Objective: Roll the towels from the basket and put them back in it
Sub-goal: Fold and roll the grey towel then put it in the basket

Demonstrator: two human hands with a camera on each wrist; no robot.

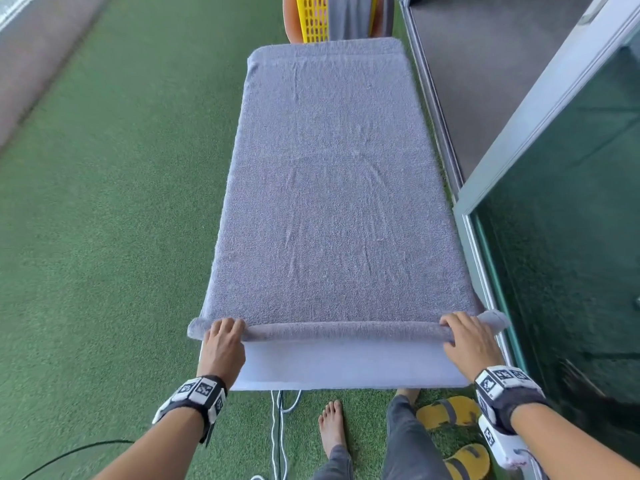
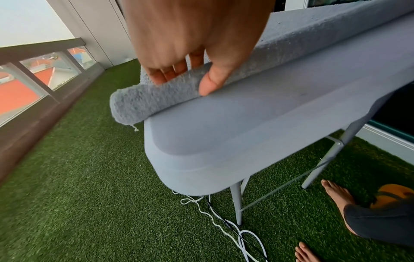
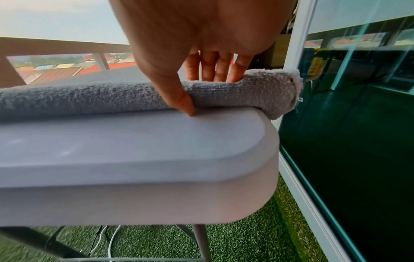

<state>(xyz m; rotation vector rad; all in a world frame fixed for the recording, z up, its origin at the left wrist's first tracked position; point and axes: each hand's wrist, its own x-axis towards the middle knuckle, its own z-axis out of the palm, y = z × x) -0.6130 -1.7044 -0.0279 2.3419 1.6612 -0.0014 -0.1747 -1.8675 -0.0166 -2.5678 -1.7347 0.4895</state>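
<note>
A grey towel (image 1: 332, 188) lies flat along a narrow grey table (image 1: 346, 370), its near end wound into a thin roll (image 1: 346, 332). My left hand (image 1: 223, 336) grips the roll's left end (image 2: 143, 104), fingers over the top and thumb at the near side. My right hand (image 1: 465, 336) holds the right end (image 3: 264, 92) the same way, thumb tip touching the tabletop (image 3: 156, 141). A yellow basket (image 1: 313, 17) stands beyond the table's far end with another grey towel (image 1: 349, 15) in it.
A glass sliding door (image 1: 561, 209) with its metal frame runs close along the table's right side. Green artificial turf (image 1: 114, 209) covers the floor. White cables (image 2: 224, 225) trail under the table. My bare feet and yellow sandals (image 1: 446, 412) are below the near edge.
</note>
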